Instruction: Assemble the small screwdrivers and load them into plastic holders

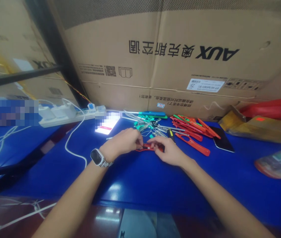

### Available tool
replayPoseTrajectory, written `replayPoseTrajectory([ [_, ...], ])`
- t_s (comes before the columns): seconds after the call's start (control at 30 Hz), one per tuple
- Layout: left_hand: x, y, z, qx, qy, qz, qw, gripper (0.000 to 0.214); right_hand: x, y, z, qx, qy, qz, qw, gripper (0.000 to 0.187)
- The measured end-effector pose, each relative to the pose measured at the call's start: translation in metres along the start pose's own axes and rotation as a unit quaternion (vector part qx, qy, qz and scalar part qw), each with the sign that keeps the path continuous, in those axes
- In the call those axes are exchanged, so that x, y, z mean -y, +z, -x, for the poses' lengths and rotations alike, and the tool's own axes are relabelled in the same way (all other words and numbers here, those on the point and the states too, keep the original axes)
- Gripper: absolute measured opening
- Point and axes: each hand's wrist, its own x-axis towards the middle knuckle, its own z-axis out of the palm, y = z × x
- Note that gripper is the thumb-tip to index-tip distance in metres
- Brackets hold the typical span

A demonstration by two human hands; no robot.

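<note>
Both of my hands meet over a red plastic handle shell (pixel 148 147) on the blue tabletop. My left hand (pixel 129 140), with a watch on its wrist, pinches the shell's left end. My right hand (pixel 168 149) has its fingers curled over the right part; a small dark piece lies inside the shell between the fingertips. Just beyond the hands lies a pile of metal rods with green parts and thin wires (pixel 148 124). A yellow-and-black tool handle (pixel 170 134) sits beside my right hand. One loose red shell (pixel 194 145) lies to its right.
A heap of red shells (pixel 186 125) lies behind, next to a dark phone (pixel 223 140). A lit phone (pixel 108 123), a white power strip (pixel 81 115) and a white cable (pixel 68 148) are on the left. A large cardboard box (pixel 155 76) stands at the back; a clear bag (pixel 279 162) lies right.
</note>
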Motion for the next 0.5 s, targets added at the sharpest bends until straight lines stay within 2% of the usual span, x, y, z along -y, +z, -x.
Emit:
replayPoseTrajectory([
  [0.23,-0.005,-0.001,-0.001,0.016,-0.021,-0.025,0.999,0.012,0.002,-0.002,-0.001,0.001,-0.016,0.012,1.0,0.037],
  [0.5,-0.006,-0.001,-0.001,0.041,-0.024,-0.035,0.998,0.014,0.013,-0.007,0.007,0.047,-0.032,0.137,0.989,0.04],
])
